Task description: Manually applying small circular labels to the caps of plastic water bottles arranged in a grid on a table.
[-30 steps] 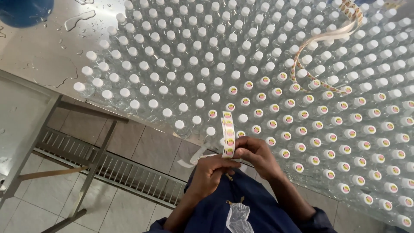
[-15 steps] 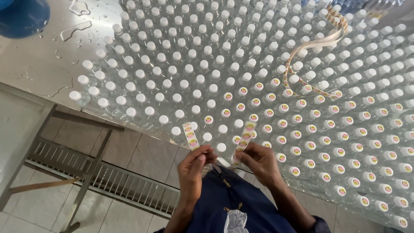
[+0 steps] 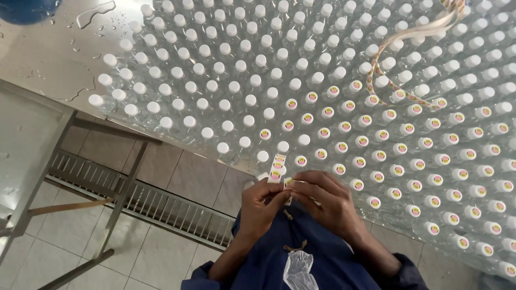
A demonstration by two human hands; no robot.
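Wet steel tabletop (image 3: 54, 64) carries packed bottles (image 3: 301, 80): near-right caps stickered, far-left bare. Left hand (image 3: 263, 204) and right hand (image 3: 328, 201) pinch a short sticker strip (image 3: 277, 167) at the near edge.

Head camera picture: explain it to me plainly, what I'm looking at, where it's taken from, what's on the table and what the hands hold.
There is no machine here. A camera worn on a person's head looks down at their own two hands. The metal table, wet in spots, is packed with clear bottles with white caps. Many caps nearer the person carry round coloured stickers; those farther off are bare. The left hand pinches a short sticker strip, and the right hand meets it at the strip's lower end. A long sticker ribbon lies looped across the bottle tops. Below are a tiled floor and a drain grate.
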